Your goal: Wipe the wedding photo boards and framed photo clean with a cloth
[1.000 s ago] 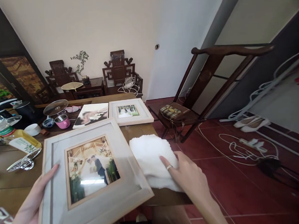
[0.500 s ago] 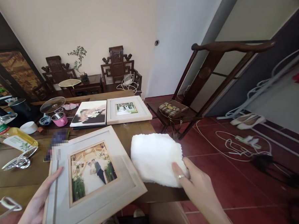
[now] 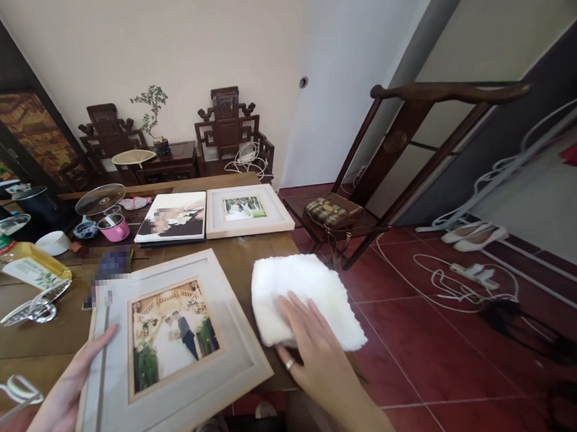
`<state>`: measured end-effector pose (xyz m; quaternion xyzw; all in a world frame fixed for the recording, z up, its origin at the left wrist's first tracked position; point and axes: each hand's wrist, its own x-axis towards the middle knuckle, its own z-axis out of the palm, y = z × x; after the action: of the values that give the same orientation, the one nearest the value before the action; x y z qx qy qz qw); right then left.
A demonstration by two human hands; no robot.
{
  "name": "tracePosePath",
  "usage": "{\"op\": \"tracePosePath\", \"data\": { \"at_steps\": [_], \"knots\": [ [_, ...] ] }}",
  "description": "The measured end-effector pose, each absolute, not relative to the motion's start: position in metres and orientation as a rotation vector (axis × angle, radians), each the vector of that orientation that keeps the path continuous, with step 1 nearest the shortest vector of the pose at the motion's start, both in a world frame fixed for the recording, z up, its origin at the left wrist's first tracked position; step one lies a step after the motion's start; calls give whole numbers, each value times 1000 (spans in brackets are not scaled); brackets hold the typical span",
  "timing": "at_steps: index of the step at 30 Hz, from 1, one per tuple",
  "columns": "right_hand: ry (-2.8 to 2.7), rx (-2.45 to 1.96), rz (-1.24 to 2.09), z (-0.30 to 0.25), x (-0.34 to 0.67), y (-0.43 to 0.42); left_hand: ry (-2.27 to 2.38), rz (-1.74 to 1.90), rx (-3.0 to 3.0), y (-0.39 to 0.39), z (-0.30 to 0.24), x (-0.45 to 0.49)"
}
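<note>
My left hand (image 3: 70, 388) grips the left edge of a large pale wooden picture frame (image 3: 180, 370) with a wedding photo, tilted up over the near edge of the wooden table (image 3: 237, 257). My right hand (image 3: 309, 344) lies flat with fingers stretched out on a folded white fluffy cloth (image 3: 307, 292), which rests on the table's near right corner and hangs past the edge. A ring shows on one finger.
Further back on the table lie a second pale frame (image 3: 247, 210) and a photo print (image 3: 172, 217). At the left are a pink cup (image 3: 114, 228), a yellow bottle (image 3: 20, 265) and metal tongs (image 3: 35, 306). A dark wooden chair (image 3: 364, 192) stands right of the table; cables lie on the red tile floor (image 3: 466, 277).
My right hand slid from the cloth's right edge onto its near left part, and the cloth shifted slightly. The frame in my left hand dropped lower and flatter.
</note>
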<state>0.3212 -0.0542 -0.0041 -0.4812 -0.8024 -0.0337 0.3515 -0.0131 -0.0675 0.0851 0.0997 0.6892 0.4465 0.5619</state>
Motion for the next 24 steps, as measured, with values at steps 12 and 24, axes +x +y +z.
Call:
{"op": "tracePosePath", "data": {
  "at_steps": [12, 24],
  "knots": [
    [-716, -1157, 828, 33, 358, 13, 1546, 924, 296, -40, 80, 7],
    [-706, -1278, 745, 12, 379, 50, 1514, 898, 474, -19, 57, 10]
  ]
}}
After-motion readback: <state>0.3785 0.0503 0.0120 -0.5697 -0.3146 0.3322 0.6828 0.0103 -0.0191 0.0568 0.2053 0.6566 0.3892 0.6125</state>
